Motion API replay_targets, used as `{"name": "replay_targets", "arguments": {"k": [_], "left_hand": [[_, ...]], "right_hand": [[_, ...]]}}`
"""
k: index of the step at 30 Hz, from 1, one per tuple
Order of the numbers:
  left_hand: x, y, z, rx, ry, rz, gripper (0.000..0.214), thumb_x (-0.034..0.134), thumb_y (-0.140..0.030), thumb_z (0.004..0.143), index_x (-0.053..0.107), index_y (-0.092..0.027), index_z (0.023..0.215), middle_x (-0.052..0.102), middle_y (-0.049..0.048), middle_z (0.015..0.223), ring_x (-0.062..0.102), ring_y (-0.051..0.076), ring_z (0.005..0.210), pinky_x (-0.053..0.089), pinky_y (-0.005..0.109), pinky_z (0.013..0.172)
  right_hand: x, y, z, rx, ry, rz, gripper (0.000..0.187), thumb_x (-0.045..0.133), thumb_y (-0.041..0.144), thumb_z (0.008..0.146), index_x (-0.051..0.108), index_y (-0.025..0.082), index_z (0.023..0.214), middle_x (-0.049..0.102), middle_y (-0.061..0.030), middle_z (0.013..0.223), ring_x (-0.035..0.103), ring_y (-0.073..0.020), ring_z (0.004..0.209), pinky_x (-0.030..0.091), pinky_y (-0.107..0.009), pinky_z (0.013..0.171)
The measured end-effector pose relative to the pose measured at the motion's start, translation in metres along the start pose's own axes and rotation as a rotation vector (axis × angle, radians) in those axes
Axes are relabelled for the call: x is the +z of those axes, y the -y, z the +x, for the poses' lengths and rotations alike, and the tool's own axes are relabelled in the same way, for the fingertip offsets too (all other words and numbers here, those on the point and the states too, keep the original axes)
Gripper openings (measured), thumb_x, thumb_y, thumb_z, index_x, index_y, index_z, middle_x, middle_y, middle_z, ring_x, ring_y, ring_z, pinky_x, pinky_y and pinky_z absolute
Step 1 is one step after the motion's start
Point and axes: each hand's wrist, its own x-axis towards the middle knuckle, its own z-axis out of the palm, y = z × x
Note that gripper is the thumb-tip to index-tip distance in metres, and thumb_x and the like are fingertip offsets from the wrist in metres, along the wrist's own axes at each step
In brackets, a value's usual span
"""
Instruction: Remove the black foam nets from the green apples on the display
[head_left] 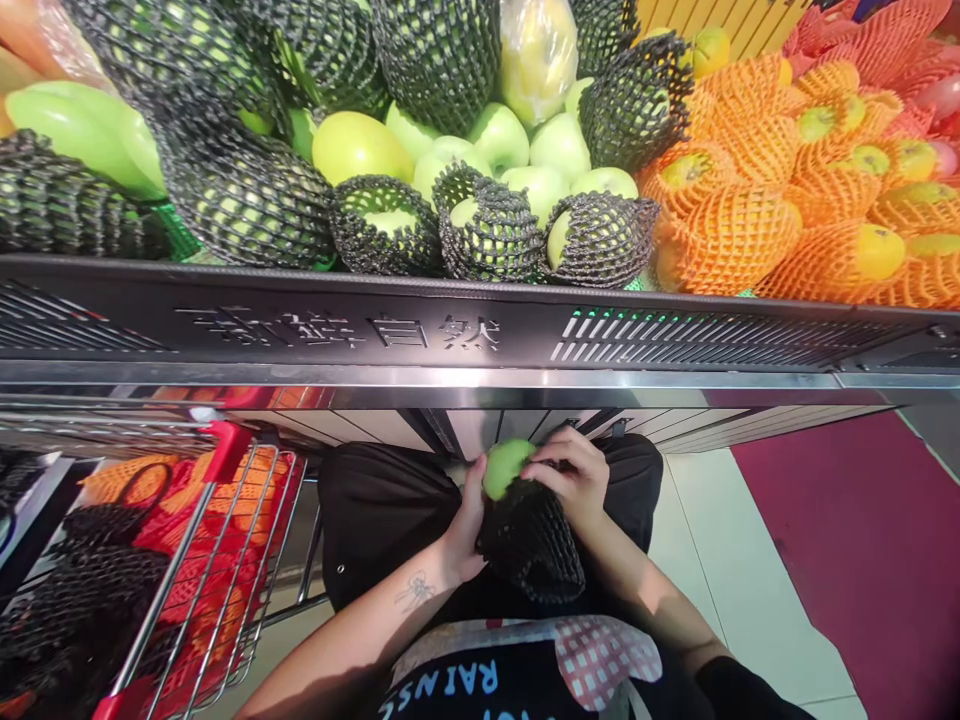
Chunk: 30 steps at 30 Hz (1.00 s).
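Head view: your left hand (463,520) and right hand (574,475) both grip a green apple (504,466), half sleeved in black foam net (532,545), below the fruit shelf (480,330).

At twelve o'clock you face a black display shelf (480,330) edged with a steel rail (480,377). At four o'clock you see pale floor tiles (720,560) meeting a maroon mat (862,560). At eight o'clock stands a wire cart (217,580).

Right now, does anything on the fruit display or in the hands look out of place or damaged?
Nothing stands out. The left hand and right hand hold a green apple partly inside a black foam net. Several display apples lie bare among netted ones.
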Motion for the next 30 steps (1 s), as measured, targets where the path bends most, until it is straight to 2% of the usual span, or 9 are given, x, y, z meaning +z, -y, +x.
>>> {"name": "replay_targets", "arguments": {"k": [4, 7, 10, 12, 15, 18, 21, 25, 30], "left_hand": [[-0.006, 0.001, 0.004, -0.075, 0.003, -0.023, 0.055, 0.062, -0.057, 0.091, 0.067, -0.014, 0.125, 0.078, 0.0093, 0.109, 0.071, 0.029, 0.108, 0.049, 0.039, 0.103], [-0.008, 0.001, 0.005, -0.125, -0.007, -0.084, 0.051, 0.059, -0.057, 0.094, 0.069, -0.015, 0.121, 0.079, 0.0079, 0.104, 0.072, 0.027, 0.102, 0.05, 0.038, 0.1], [-0.006, -0.002, 0.005, -0.202, -0.053, -0.132, 0.048, 0.055, -0.059, 0.095, 0.073, -0.015, 0.105, 0.079, 0.0055, 0.087, 0.074, 0.024, 0.088, 0.053, 0.034, 0.09], [-0.002, -0.004, 0.006, -0.261, -0.09, -0.134, 0.054, 0.051, -0.063, 0.095, 0.073, -0.014, 0.097, 0.078, 0.0059, 0.08, 0.073, 0.021, 0.078, 0.054, 0.031, 0.08], [0.0, -0.008, 0.008, -0.276, -0.15, -0.14, 0.053, 0.054, -0.064, 0.094, 0.072, -0.015, 0.09, 0.076, 0.0047, 0.072, 0.069, 0.017, 0.064, 0.052, 0.027, 0.067], [-0.003, -0.011, 0.01, -0.278, -0.186, -0.144, 0.049, 0.062, -0.064, 0.089, 0.069, -0.017, 0.079, 0.072, 0.0024, 0.063, 0.063, 0.014, 0.054, 0.046, 0.024, 0.055], [-0.008, -0.011, 0.013, -0.308, -0.218, -0.085, 0.05, 0.069, -0.067, 0.082, 0.065, -0.019, 0.07, 0.069, 0.0012, 0.057, 0.059, 0.013, 0.048, 0.04, 0.023, 0.048], [-0.011, -0.009, 0.014, -0.17, -0.229, 0.091, 0.053, 0.066, -0.071, 0.081, 0.066, -0.02, 0.07, 0.062, -0.0013, 0.05, 0.053, 0.013, 0.043, 0.037, 0.025, 0.046], [-0.001, -0.006, 0.001, 0.192, -0.253, 0.362, 0.046, 0.084, -0.049, 0.072, 0.07, -0.018, 0.103, 0.075, 0.0, 0.075, 0.067, 0.018, 0.069, 0.047, 0.027, 0.066]], "right_hand": [[-0.001, -0.018, 0.011, 0.246, 0.118, 0.135, 0.025, 0.087, 0.043, 0.076, 0.076, 0.024, 0.065, 0.06, 0.0013, 0.062, 0.05, -0.0146, 0.057, 0.041, -0.03, 0.053], [-0.001, -0.034, 0.011, 0.351, 0.226, 0.209, 0.036, 0.081, 0.059, 0.077, 0.077, 0.023, 0.071, 0.058, 0.0006, 0.066, 0.048, -0.0149, 0.058, 0.04, -0.031, 0.056], [0.002, -0.041, 0.002, 0.462, 0.309, 0.267, 0.056, 0.057, 0.073, 0.089, 0.08, 0.022, 0.082, 0.067, -0.007, 0.09, 0.061, -0.0209, 0.082, 0.05, -0.037, 0.078], [0.007, -0.041, -0.007, 0.636, 0.378, 0.413, 0.076, 0.034, 0.082, 0.092, 0.08, 0.022, 0.086, 0.07, -0.0101, 0.1, 0.063, -0.0261, 0.101, 0.049, -0.041, 0.095], [0.013, -0.038, -0.023, 0.893, 0.369, 0.66, 0.093, 0.012, 0.089, 0.087, 0.077, 0.022, 0.097, 0.073, -0.0101, 0.093, 0.065, -0.0294, 0.105, 0.051, -0.043, 0.096], [0.015, -0.037, -0.034, 0.917, 0.318, 0.741, 0.082, 0.04, 0.092, 0.079, 0.072, 0.023, 0.108, 0.075, -0.0086, 0.098, 0.068, -0.0293, 0.099, 0.054, -0.041, 0.088], [0.013, -0.039, -0.035, 0.892, 0.295, 0.681, 0.057, 0.075, 0.07, 0.074, 0.071, 0.023, 0.106, 0.076, -0.004, 0.099, 0.07, -0.0241, 0.091, 0.053, -0.035, 0.087], [0.008, -0.039, -0.028, 0.948, 0.266, 0.655, 0.038, 0.071, 0.057, 0.084, 0.072, 0.023, 0.102, 0.076, -0.0012, 0.091, 0.07, -0.0206, 0.083, 0.054, -0.032, 0.083], [0.0, -0.034, -0.021, 0.934, 0.159, 0.645, 0.041, 0.067, 0.059, 0.087, 0.067, 0.025, 0.11, 0.076, -0.0032, 0.104, 0.07, -0.0214, 0.091, 0.055, -0.033, 0.085]]}}
